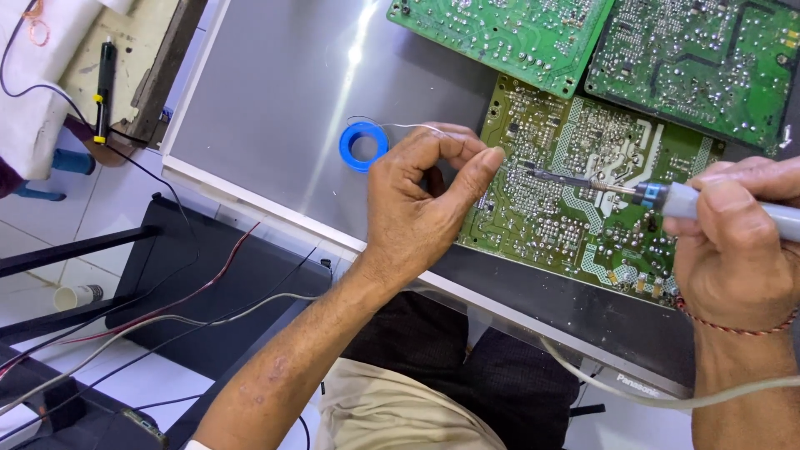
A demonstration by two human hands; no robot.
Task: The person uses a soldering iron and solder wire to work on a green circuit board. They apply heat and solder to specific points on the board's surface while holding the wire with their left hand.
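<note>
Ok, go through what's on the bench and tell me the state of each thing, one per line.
Left hand: pinching solder wire at the board.
Right hand: gripping soldering iron, tip on the board.
Middle circuit board: solder side up, flat.
Blue solder spool: lying flat, partly unwound.

A: Where is open room for a hand?

B: On the grey panel (275, 92), left of the blue solder reel (363, 145). This part is bare, and a hand can pass there freely.

A: And at the right side?

B: It is crowded. Three green circuit boards (583, 167) lie close together and cover the surface. The left hand (421, 204) rests at the edge of the near board, and the right hand (733, 250) holds the soldering iron (667, 198) across it. Between the two hands only a narrow gap stays over the board.

A: Anything below?

B: Wires (167, 317) cross the dark stand beside the panel.
</note>
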